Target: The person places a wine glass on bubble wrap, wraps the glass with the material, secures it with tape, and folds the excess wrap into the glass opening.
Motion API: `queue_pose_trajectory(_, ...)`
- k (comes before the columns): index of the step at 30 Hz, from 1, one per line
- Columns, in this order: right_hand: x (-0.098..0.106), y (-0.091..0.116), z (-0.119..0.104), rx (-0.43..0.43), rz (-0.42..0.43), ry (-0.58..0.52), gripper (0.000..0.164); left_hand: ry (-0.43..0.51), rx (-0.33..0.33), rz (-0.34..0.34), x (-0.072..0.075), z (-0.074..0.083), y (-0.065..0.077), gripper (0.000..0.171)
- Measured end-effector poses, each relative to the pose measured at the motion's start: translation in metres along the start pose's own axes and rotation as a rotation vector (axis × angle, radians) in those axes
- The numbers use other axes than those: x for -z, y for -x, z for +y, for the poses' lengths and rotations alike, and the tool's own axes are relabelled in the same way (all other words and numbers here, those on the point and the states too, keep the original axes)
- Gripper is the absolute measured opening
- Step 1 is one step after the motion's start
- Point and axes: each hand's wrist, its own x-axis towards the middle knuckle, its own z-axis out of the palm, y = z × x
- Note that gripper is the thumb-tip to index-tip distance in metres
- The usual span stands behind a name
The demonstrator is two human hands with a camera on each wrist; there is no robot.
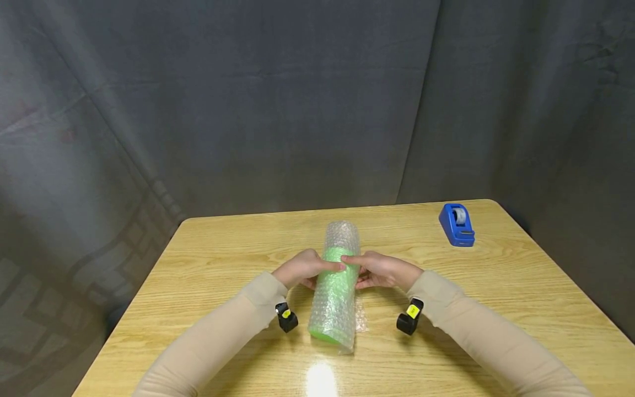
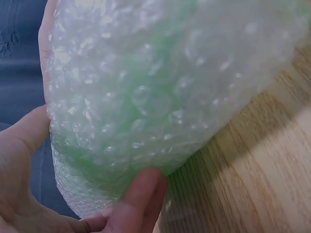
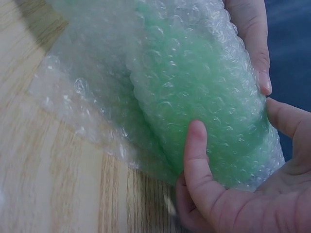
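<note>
A roll of clear bubble wrap [image 1: 334, 317] lies lengthwise on the table, wound around a green object whose exact kind the wrap hides. Its left side is gripped by my left hand [image 1: 307, 266], thumb over the top and fingers low along the side. From the right, my right hand [image 1: 379, 269] holds the same roll, its thumb also on top, close to the other thumb. A loose flap of the wrap [image 3: 82, 102] spreads onto the wood in the right wrist view. The left wrist view shows fingers [image 2: 138, 199] curled against the bubbly surface.
A blue tape dispenser [image 1: 457, 225] with a roll of tape stands at the table's back right. The wooden table [image 1: 223, 242] is backed by dark grey curtains [image 1: 297, 110]. Each wrist wears a small black camera.
</note>
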Motion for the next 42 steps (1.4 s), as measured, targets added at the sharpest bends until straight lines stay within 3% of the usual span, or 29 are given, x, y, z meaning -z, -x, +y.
queue_pose_trajectory(5,-0.001,-0.001,0.0,-0.002,-0.001,0.002,0.049,0.001,-0.006,-0.004,0.001,0.0,0.003,0.065)
queue_pose_trajectory(11,-0.002,-0.002,0.0,-0.005,0.001,0.002,0.048,0.045,-0.019,-0.088,0.009,-0.004,0.003,0.066)
queue_pose_trajectory(18,-0.001,-0.001,0.001,-0.001,0.007,-0.008,0.051,0.186,0.088,-0.121,0.017,-0.014,-0.004,0.056)
queue_pose_trajectory(23,-0.001,0.0,0.0,0.0,0.007,-0.008,0.051,0.229,0.131,-0.121,0.016,-0.017,-0.008,0.055)
queue_pose_trajectory(34,-0.001,0.0,-0.001,-0.004,0.0,-0.016,0.05,0.192,0.122,-0.119,0.015,-0.015,-0.009,0.062)
queue_pose_trajectory(42,-0.006,-0.003,-0.001,-0.005,0.0,-0.062,0.052,0.089,0.068,-0.084,0.018,-0.01,-0.002,0.055)
